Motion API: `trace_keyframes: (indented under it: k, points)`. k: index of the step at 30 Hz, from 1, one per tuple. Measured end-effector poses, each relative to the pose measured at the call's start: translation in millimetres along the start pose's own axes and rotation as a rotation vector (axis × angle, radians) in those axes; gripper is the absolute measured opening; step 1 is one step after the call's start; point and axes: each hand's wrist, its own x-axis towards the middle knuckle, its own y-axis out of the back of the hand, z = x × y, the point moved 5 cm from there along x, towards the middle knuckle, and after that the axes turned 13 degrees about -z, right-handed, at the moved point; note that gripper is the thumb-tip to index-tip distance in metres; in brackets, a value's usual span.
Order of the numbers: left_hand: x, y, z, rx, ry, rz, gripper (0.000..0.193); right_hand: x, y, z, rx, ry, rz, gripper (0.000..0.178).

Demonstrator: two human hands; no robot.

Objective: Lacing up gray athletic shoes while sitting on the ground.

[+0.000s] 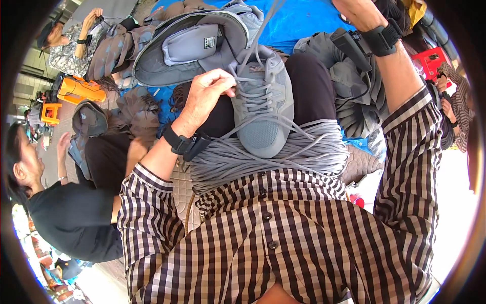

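"Since the far left comes first, who sits there?"

"A co-worker in a black top (76, 218), well apart from the person's own hands."

"And the left arm?"

"Its checked sleeve (147, 195) is pushed up near the elbow. The forearm slants up and to the right, with a black wristband (183, 142) strapped on. The left hand (208, 93) shows its back, wrist nearly straight, thumb and forefinger closed to a narrow pinch on a grey lace (264, 23) beside the eyelets. The other fingers curl under."

"Where is the grey shoe (263, 131)?"

"Just right of that hand, on the person's lap between the dark-trousered thighs, toe toward the body. The lace crosses its front in rows, and long strands run up from its tongue to the top edge."

"What lies beneath it?"

"A thick bundle of grey cords (316, 152), spread across the lap."

"Then the right arm?"

"It reaches far forward, the forearm leaning inward, with a black band (382, 38) at the wrist. The right hand (358, 14) is cut off by the top edge, so one cannot tell how far its fingers are spread or what they hold."
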Motion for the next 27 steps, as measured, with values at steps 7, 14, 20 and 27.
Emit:
trace_keyframes:
  k: [7,14,20,27]
  points:
    - [19,8,46,0.719,-0.370,0.109,0.022,-6,-29,-45,-0.107,0.140,-0.068,0.025]
    - [23,-4,24,0.858,-0.328,0.126,0.018,12,26,-3,0.001,0.079,0.219,0.020]
    - [22,-4,21,0.791,-0.284,0.069,0.021,8,50,19,0.044,-0.024,0.419,0.019]
    - [35,15,38,0.520,-0.140,-0.172,0.021,16,-38,-78,-0.124,0.270,-0.347,0.023]
